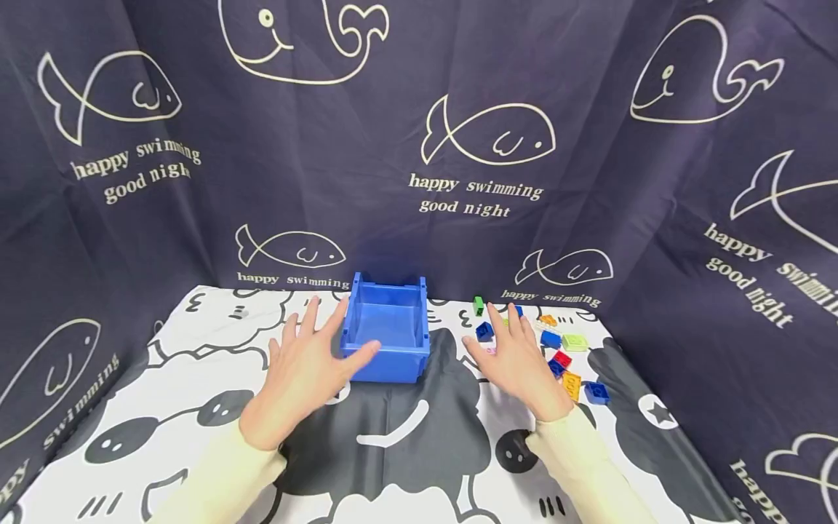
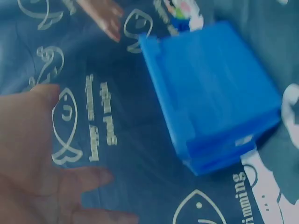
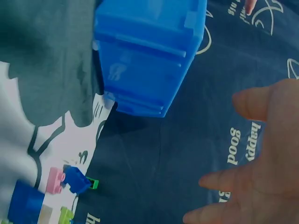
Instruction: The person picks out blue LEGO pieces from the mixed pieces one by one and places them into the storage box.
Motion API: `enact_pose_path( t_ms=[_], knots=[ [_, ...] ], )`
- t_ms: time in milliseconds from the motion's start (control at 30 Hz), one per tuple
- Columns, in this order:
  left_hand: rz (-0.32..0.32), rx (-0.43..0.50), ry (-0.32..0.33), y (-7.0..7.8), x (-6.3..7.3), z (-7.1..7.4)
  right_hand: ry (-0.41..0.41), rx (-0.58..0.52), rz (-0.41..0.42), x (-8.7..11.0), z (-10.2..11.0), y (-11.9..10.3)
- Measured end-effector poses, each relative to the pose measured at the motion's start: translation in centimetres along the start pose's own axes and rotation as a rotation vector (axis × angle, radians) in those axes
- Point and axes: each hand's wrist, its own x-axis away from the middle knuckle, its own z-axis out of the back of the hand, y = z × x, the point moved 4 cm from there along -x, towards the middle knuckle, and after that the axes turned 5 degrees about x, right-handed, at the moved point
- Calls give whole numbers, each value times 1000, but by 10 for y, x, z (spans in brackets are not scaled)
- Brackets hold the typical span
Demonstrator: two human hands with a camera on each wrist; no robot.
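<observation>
An empty blue plastic bin stands on the sheep-print cloth near the back of the table; it also shows as bin and bin. My left hand hovers flat with spread fingers just left of the bin, its thumb near the bin's front corner, holding nothing. My right hand hovers open to the bin's right, above a scatter of small toy bricks. Both palms show in the wrist views, left hand and right hand, empty.
Several bricks lie right of the bin: green, blue, red, orange, light green. A dark fish-print curtain walls the table on three sides. Pink and blue bricks show in the right wrist view.
</observation>
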Motion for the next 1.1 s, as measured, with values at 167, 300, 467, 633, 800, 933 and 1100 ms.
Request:
enact_pose_path(
  t_ms=[167, 300, 467, 633, 800, 933, 1100],
  knots=[
    [16, 68, 54, -3, -29, 5, 15, -60, -5, -26, -3, -1],
    [14, 117, 52, -5, -50, -3, -31, -119, -32, -50, -10, 3],
    [-9, 135, 84, -9, -70, -19, -50, -180, -65, -71, -15, 10],
    [14, 147, 128, -16, -83, -34, -41, -254, -149, -85, -20, 22],
    [63, 204, 159, -22, -89, -44, -18, -260, -203, -96, -28, 36],
    [81, 241, 168, -24, -91, -48, 3, -226, -223, -104, -41, 47],
    [65, 253, 167, -25, -93, -51, 48, -197, -231, -107, -54, 54]
  ],
)
